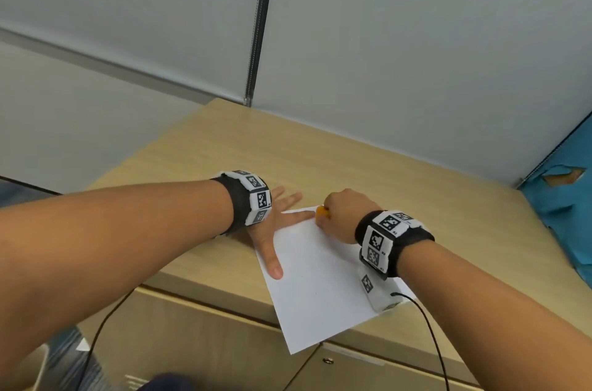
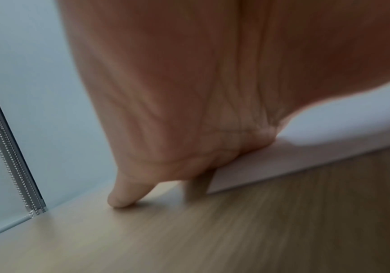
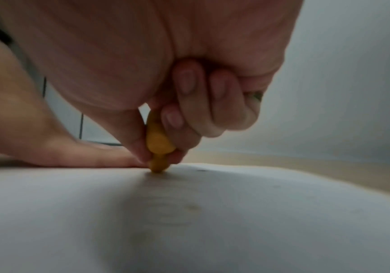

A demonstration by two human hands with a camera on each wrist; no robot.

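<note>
Orange crayon (image 3: 158, 143) is marking flimsy, slippery paper (image 1: 320, 281): right hand (image 1: 343, 216) fingers pinching it low, left hand (image 1: 272, 225) flat, pinning the sheet.

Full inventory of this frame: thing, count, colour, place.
paper sheet: 1, white, on the cabinet, near corner past its front edge.
orange stick: 1, orange, pinched in the right hand, tip on the paper.
cabinet: 1, light wood, under the paper.
wall panels: 2, pale grey, behind the cabinet, metal strip between.
blue sheet: 1, blue, torn, far right.
cables: 2, black, trailing below the arms.
wristbands: 2, black with white tags, one per wrist.
left hand: 1, flat, pressing the paper's left side.
right hand: 1, curled round the stick.
</note>
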